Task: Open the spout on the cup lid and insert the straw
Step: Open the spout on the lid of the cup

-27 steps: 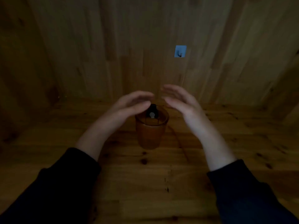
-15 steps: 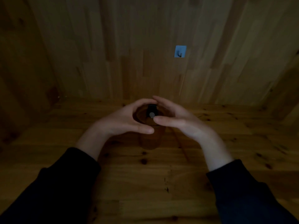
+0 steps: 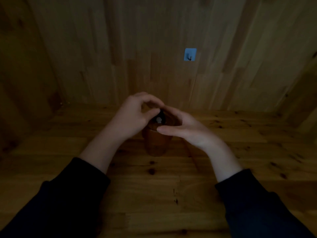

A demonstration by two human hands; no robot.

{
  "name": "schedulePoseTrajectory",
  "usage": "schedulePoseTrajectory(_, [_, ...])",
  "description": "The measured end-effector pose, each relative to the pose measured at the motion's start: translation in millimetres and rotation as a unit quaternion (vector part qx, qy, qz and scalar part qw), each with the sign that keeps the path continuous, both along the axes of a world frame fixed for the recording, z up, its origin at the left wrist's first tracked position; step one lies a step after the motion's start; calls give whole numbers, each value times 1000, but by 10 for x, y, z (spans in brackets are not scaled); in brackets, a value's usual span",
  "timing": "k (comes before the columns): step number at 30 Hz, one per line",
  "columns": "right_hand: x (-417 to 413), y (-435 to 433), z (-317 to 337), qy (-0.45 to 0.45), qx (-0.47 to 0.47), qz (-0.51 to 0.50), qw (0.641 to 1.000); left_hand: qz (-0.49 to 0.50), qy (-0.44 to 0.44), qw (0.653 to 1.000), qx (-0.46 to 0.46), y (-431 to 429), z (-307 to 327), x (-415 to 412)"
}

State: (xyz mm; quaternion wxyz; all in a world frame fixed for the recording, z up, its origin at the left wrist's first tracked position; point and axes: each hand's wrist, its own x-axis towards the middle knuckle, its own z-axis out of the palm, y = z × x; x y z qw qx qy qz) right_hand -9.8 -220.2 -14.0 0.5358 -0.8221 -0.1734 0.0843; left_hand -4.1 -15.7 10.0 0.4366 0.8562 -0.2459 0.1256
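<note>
Cup first: your brown translucent plastic cup (image 3: 157, 143) stands upright on the knotty wooden tabletop (image 3: 154, 194), its brown round lid (image 3: 171, 120) on top, with both of your hands meeting over it. On that lid sits the small black spout flap (image 3: 160, 116) with a pale spot at its middle. Your left hand (image 3: 133, 117) curls over the lid from the cup's left, thumb and forefinger pinched at the flap's far end; in this dim light you cannot tell whether they truly grip it. Your right hand (image 3: 187, 129) cups the lid's rim from the cup's right, fingers curved and relaxed around it, thumb lying along the near edge.

Expect the cup to be light and thin-walled, so squeezing its body would likely buckle it or tip it; steady it by the stiffer rim. The flap looks small and probably snaps tight, so lift it from its free end with a fingertip. A thin dark line (image 3: 190, 152) lies on the table right of the cup, possibly the straw; it is too dim to be sure
</note>
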Motion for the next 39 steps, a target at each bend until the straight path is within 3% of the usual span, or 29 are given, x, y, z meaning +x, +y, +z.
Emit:
schedulePoseTrajectory(5, [-21,22,21,-15,4,13,1000,16,-18,995,93,-94,61,-76])
schedulePoseTrajectory(13, [-2,16,12,-15,-1,14,1000,61,-19,987,145,-176,171,-157])
schedulePoseTrajectory(26, [-10,26,4,-19,-11,-1,1000,97,60,985,126,-278,252,-125])
schedulePoseTrajectory(39, [-41,22,16,-25,-17,-9,999,145,66,959,234,-429,341,-142])
